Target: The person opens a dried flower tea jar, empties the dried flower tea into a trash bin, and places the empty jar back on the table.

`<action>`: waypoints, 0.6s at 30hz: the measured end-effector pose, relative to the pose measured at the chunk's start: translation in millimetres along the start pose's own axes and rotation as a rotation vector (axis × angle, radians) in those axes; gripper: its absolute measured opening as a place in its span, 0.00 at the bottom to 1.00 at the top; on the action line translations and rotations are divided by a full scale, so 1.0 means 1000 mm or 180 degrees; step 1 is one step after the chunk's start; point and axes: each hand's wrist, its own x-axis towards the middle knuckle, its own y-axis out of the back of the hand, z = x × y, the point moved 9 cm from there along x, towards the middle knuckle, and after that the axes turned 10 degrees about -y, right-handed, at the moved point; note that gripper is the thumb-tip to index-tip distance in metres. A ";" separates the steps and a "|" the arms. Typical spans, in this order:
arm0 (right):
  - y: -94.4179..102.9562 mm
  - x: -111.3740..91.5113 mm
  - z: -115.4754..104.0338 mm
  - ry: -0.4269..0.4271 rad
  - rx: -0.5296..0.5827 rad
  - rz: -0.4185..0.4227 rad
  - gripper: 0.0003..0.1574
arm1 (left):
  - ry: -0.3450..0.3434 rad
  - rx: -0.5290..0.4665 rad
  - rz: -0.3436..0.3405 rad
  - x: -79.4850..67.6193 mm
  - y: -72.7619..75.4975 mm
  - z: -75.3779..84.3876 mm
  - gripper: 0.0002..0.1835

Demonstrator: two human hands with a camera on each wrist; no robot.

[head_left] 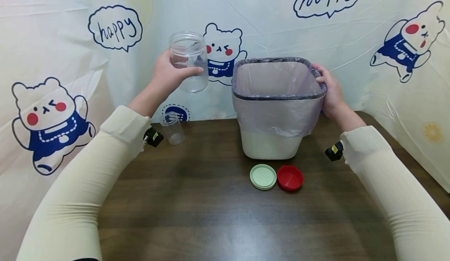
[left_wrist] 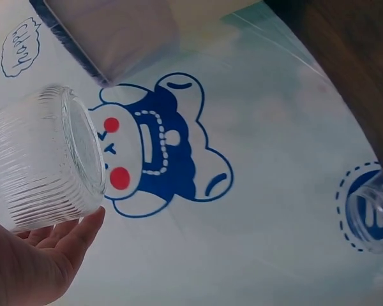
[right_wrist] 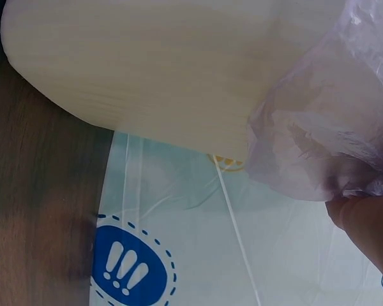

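Note:
My left hand [head_left: 170, 72] grips a clear ribbed jar [head_left: 195, 82] and holds it upright, raised above the table's back left. The jar has no lid on, and nothing shows inside it. In the left wrist view the jar's ribbed wall [left_wrist: 41, 166] lies against my fingers. A cream trash bin [head_left: 270, 147] stands at the back, lined with a translucent purple bag [head_left: 277, 114] folded over its rim. My right hand [head_left: 332, 91] holds the bin's right rim, fingers over the edge. The right wrist view shows its thumb [right_wrist: 364, 223] against the bag.
A smaller clear jar [head_left: 173, 130] stands at the table's back left. A pale green lid [head_left: 263, 176] and a red lid [head_left: 290, 178] lie side by side in front of the bin on the dark wooden table [head_left: 197, 214]. A printed curtain [head_left: 151, 3] hangs behind.

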 end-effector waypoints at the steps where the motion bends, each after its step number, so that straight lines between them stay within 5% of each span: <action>1: 0.000 0.000 0.000 0.0002 0.0003 0.0005 0.31 | 0.0034 -0.0004 0.0004 -0.002 0.002 -0.004 0.43; 18: 0.000 -0.001 0.000 0.0013 -0.0009 -0.0041 0.31 | 0.0365 0.0108 0.0156 -0.043 0.027 -0.053 0.48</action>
